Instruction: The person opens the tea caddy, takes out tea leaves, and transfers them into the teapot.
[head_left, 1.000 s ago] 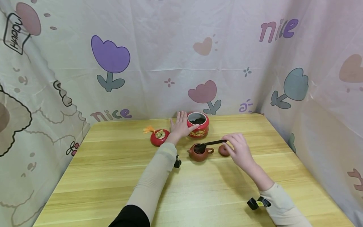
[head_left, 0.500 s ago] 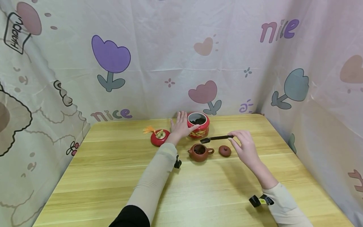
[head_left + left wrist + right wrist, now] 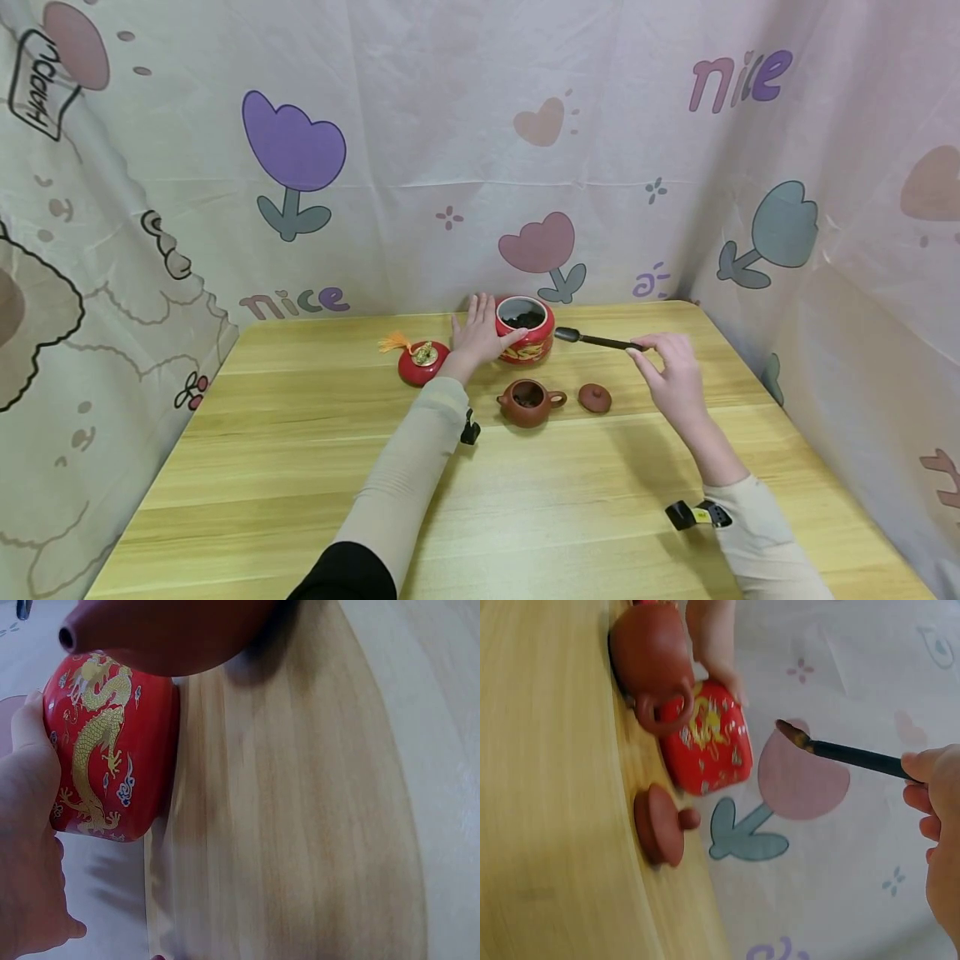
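My left hand (image 3: 478, 335) rests with straight, spread fingers against the left side of a red jar (image 3: 534, 343), its thumb along the front below the rim. In the left wrist view the jar (image 3: 112, 750) shows a gold dragon. Dark tea leaves (image 3: 523, 320) lie inside. My right hand (image 3: 672, 379) pinches the handle end of a slim dark tea scoop (image 3: 600, 341), whose head points left, beside the jar. The right wrist view shows the scoop (image 3: 855, 756) held up off the table. In front of the jar stands a lidless brown clay teapot (image 3: 525, 408) with dark leaves in it.
The teapot's round lid (image 3: 595, 398) lies right of its handle. A red jar lid (image 3: 423, 363) with a gold top and orange tassel sits left of my left hand. Behind the wooden table (image 3: 300, 467) hangs a printed curtain (image 3: 420, 125).
My right hand has lifted the tea scoop out of the teapot and moved it up and right, to beside the jar. My left hand has stayed at the jar.
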Action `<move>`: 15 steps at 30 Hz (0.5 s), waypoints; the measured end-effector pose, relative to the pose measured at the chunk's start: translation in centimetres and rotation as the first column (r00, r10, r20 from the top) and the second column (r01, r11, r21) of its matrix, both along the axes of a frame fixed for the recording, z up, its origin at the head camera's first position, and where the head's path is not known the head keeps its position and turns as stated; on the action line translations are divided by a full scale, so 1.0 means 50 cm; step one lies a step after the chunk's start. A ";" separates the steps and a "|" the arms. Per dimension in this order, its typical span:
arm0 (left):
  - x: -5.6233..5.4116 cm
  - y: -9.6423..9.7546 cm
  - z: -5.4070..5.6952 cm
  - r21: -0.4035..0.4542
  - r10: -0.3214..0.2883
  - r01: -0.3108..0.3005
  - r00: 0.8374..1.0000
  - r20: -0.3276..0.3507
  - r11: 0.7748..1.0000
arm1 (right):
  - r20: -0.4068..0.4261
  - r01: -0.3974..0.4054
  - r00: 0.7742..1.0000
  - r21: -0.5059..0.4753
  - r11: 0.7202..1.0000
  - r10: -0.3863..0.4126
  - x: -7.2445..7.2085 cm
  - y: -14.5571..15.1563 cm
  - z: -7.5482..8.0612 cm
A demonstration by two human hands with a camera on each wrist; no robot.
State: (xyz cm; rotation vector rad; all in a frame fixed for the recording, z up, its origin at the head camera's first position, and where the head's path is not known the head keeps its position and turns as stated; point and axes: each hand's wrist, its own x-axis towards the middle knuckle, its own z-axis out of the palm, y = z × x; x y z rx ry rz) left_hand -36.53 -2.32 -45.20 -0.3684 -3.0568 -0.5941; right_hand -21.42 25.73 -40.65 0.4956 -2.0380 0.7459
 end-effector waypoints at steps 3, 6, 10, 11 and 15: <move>0.001 0.001 0.000 0.006 0.001 -0.001 1.000 -0.003 1.000 | -0.009 0.025 1.000 -0.010 1.000 -0.026 -0.007 0.012 -0.006; 0.002 0.001 0.000 0.009 0.002 -0.002 1.000 -0.012 1.000 | -0.010 0.054 0.998 -0.011 0.998 -0.055 -0.014 0.024 -0.015; 0.001 0.001 -0.001 0.000 0.007 -0.007 1.000 -0.016 1.000 | -0.005 0.087 0.996 -0.003 0.996 -0.087 -0.021 0.039 -0.028; 0.001 0.001 -0.001 0.000 0.007 -0.007 1.000 -0.015 1.000 | -0.003 0.095 0.995 -0.001 0.995 -0.095 -0.023 0.042 -0.031; -0.001 0.001 -0.003 0.002 0.007 -0.007 1.000 -0.016 1.000 | 0.002 0.122 0.992 0.003 0.992 -0.122 -0.028 0.053 -0.043</move>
